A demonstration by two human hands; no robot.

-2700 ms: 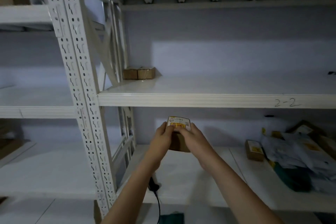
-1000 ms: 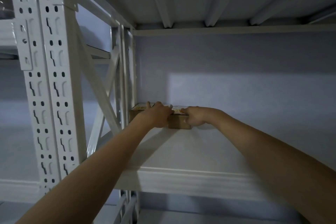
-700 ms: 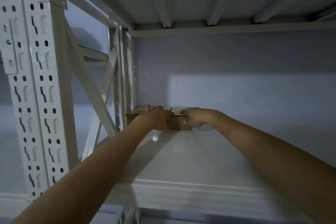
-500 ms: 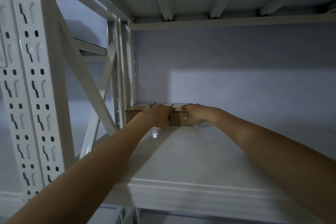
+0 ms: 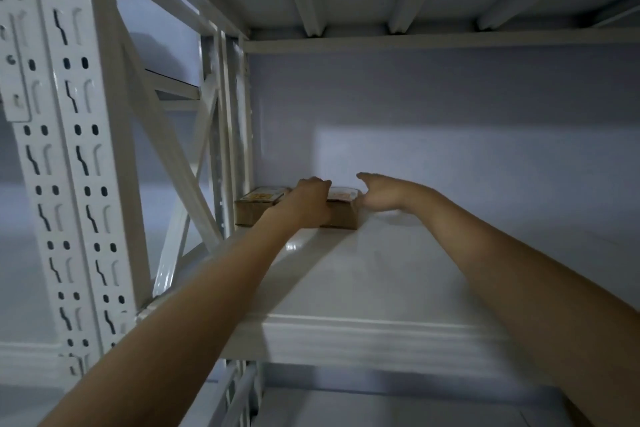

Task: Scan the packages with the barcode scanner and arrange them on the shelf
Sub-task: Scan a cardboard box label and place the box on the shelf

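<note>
Lifted off the box (image 5: 341, 210) since half a second ago: right hand (image 5: 377, 196), now just beside its right end, fingers loose and apart, gripping nothing. Left hand (image 5: 308, 203) unchanged, curled over the box top and front, pressing rather than clearly clamping. Box down flat at the back left corner of the shelf (image 5: 363, 274), label up, butted against a second box (image 5: 258, 206) that sits tight by the rear upright (image 5: 230, 135). Placement judged nearly done; only the left hand left to withdraw. Possible trouble: dragging the box forward or skewing it out of line with its neighbour if pulled away while gripping; knocking the row with the forearm on the way out. Beyond that, bare shelf stretching right, wall (image 5: 450, 121) behind, front post (image 5: 69, 149) at left.
</note>
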